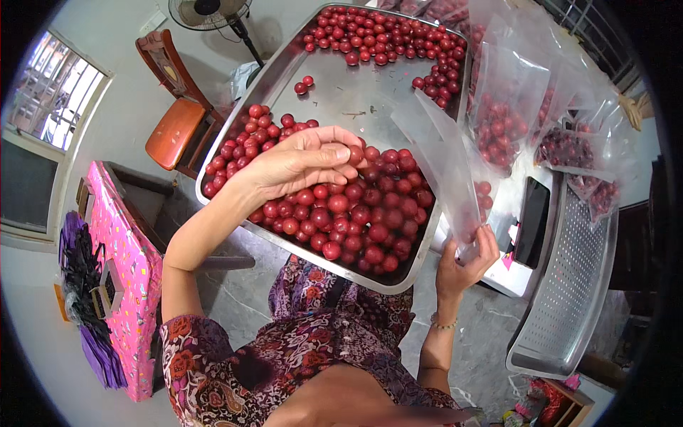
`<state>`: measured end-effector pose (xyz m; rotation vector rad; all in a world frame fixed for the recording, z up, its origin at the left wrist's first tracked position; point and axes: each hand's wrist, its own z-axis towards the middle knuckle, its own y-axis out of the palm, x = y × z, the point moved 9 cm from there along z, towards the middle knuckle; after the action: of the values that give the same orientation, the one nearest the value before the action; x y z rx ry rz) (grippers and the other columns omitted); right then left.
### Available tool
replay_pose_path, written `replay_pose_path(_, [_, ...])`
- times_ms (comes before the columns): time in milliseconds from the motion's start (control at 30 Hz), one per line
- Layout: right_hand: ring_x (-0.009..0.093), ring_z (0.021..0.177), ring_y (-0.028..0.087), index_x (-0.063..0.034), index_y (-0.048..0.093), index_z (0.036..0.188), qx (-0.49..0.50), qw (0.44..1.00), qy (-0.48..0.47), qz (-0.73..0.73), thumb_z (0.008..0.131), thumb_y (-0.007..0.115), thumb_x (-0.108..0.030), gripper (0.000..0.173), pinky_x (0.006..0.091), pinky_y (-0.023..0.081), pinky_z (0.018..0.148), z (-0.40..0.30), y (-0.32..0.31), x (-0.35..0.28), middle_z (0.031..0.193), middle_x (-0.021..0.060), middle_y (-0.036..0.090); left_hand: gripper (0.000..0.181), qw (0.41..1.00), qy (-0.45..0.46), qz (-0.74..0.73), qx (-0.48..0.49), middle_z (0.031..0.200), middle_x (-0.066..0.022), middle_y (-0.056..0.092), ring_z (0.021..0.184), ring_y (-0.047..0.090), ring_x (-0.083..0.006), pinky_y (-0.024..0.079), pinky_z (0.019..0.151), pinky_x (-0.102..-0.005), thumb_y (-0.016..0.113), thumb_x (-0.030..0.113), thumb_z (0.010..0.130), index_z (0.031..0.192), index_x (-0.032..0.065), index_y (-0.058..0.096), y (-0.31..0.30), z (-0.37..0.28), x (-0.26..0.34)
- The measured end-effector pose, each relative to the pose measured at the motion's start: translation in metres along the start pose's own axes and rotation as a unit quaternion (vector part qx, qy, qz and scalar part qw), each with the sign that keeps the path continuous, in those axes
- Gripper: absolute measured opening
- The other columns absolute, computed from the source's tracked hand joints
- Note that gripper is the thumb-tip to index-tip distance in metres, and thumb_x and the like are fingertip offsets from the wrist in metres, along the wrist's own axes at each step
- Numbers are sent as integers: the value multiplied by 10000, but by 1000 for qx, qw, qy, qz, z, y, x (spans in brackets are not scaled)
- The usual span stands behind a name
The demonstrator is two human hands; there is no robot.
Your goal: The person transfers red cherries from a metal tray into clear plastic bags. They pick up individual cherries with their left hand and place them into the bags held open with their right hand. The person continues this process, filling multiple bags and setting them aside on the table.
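A large stainless steel tray [341, 88] lies before me, with round red fruits [341, 224] heaped at its near side and more along the far side. Over the near heap, my left hand [315, 157] holds one red fruit [356, 155] at its fingertips. My right hand [469, 264] grips the lower part of a clear plastic bag [445, 160] beside the tray's right edge. The bag's upper part leans over the tray, its mouth spread. Some red fruits [483, 195] show at the bag's right side; whether they are inside it I cannot tell.
Filled plastic bags [501, 117] crowd the right side. A dark phone-like device [532, 221] lies beside a perforated metal tray [565, 288]. To the left are a wooden chair [173, 131] and a pink-covered table [125, 256]; a fan [211, 10] stands behind.
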<state>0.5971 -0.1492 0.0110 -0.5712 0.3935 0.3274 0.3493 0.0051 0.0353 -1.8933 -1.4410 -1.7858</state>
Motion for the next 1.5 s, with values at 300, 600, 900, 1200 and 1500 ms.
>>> replay_pose_path(300, [343,1113,513,12,515,1181,1,1000,1,-1,744,659,-42,463,441,415,968,0,0,-1,1172,183,522,214,727,124,634,232,879,-54,667,803,631,-147,493,715,-308,655,202,864,1005,49,606,-104,16,103])
replay_pose_path(600, [340,1129,504,4,503,1193,-3,1000,-7,0,725,674,-14,498,435,417,967,-1,5,-2,1179,175,514,247,557,101,789,240,792,-106,697,751,675,-267,510,695,-380,704,235,786,946,58,642,-145,35,98])
replay_pose_path(900, [339,1118,504,14,493,1194,1,1000,-6,-18,753,683,-43,483,433,424,961,-4,1,-1,1159,169,522,264,549,118,789,247,831,-105,693,813,667,-246,501,763,-372,711,253,791,956,56,653,-118,24,103])
replay_pose_path(1200, [344,1144,485,10,494,1193,-12,1000,13,-22,751,695,-48,489,455,394,985,0,2,-5,1186,170,507,324,713,173,678,41,1078,-105,634,1052,569,-255,426,937,-376,718,150,781,1082,53,646,-39,-26,59])
replay_pose_path(1500, [329,1192,447,-1,466,1206,36,999,7,-10,809,667,-65,450,474,332,1045,-4,-17,-23,1217,174,469,277,819,133,554,70,1015,-41,627,957,580,-159,452,856,-309,676,169,847,1092,50,628,-46,-33,55])
